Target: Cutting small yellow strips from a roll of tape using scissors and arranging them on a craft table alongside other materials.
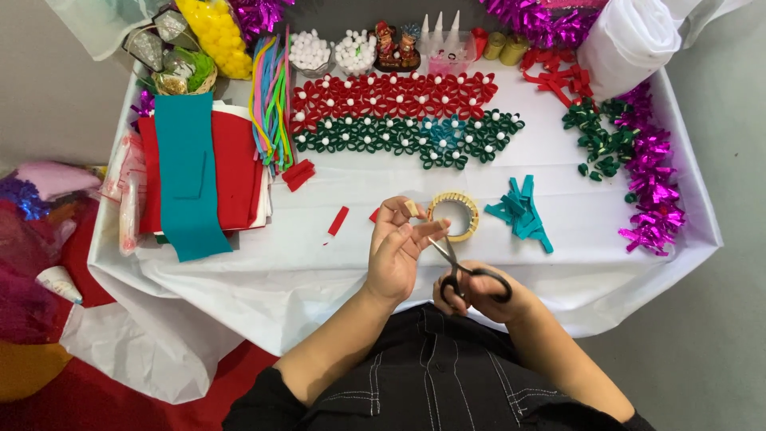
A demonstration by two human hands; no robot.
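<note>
My left hand (396, 251) is raised over the table's near edge, pinching a small piece of beige tape between thumb and fingertips. My right hand (479, 295) grips black-handled scissors (461, 267), whose blades point up toward the left fingers and the tape piece. Just behind my fingers a roll of beige tape (456, 215) lies flat on the white tablecloth (263, 263). A bundle of teal felt strips (523, 211) lies to the right of the roll.
Rows of red and green felt flowers (399, 120) with white pompoms fill the table's middle. Red and teal felt sheets (195, 172) and coloured pipe cleaners (271, 100) lie left. Green felt pieces (598, 140), magenta tinsel (650, 183) and a white roll (626, 40) sit right. Small red scraps (338, 220) lie near my left hand.
</note>
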